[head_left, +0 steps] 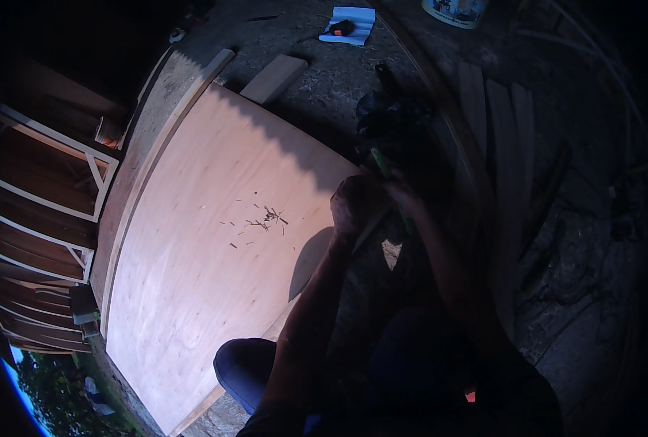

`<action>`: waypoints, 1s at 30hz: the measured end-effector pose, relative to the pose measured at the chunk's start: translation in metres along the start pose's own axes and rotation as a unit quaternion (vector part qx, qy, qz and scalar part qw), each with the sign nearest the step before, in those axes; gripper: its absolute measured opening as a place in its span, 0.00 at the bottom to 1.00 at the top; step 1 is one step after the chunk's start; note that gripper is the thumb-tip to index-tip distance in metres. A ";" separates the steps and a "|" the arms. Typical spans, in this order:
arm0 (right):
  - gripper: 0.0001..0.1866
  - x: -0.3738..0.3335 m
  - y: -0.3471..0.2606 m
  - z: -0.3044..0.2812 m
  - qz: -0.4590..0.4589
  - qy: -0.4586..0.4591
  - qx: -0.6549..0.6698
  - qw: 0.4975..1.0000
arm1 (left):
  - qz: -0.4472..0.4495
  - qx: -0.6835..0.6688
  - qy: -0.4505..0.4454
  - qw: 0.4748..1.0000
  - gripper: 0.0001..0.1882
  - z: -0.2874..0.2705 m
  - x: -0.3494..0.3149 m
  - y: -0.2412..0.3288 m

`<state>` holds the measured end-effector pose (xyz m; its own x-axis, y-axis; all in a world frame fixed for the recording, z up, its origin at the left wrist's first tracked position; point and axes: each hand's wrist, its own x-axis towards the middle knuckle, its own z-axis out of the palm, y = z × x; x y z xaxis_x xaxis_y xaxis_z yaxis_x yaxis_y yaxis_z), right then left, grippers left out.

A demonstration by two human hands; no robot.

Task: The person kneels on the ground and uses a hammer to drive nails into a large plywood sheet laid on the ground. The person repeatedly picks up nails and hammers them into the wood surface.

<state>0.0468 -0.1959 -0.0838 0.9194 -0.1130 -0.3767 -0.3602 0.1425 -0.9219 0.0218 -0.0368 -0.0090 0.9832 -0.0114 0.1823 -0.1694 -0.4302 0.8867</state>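
A large pale plywood sheet (214, 218) lies in front of me, part sunlit and part shaded. On it is a loose heap of small dark nails (269, 217). My left hand (348, 207) is closed at the sheet's right edge, near the far corner; shadow hides what its fingers hold. Right beside it, my right hand (402, 195) is closed around a long, thin tool with a green handle (379, 162). The tool's head cannot be made out in the dark. Beyond the hands sits a dark, crumpled bag-like bundle (389, 113).
Wood strips (495, 131) lie at the right, and a short board (274, 79) sticks out past the sheet. A tape measure (340, 28) rests on white paper (364, 20). At far right-top stands a bucket (455, 13); wooden frames (47, 197) stand at left.
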 end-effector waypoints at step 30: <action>0.27 -0.166 -0.076 -0.017 -0.246 -0.004 -0.370 0.896 | 0.020 0.194 -0.013 0.981 0.21 0.019 -0.006 -0.003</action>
<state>-0.0812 -0.2045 0.0476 0.9956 0.0240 0.0902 0.0859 -0.6146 -0.7842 0.0171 -0.0529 -0.0206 0.9784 -0.0561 0.1990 -0.1745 -0.7401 0.6494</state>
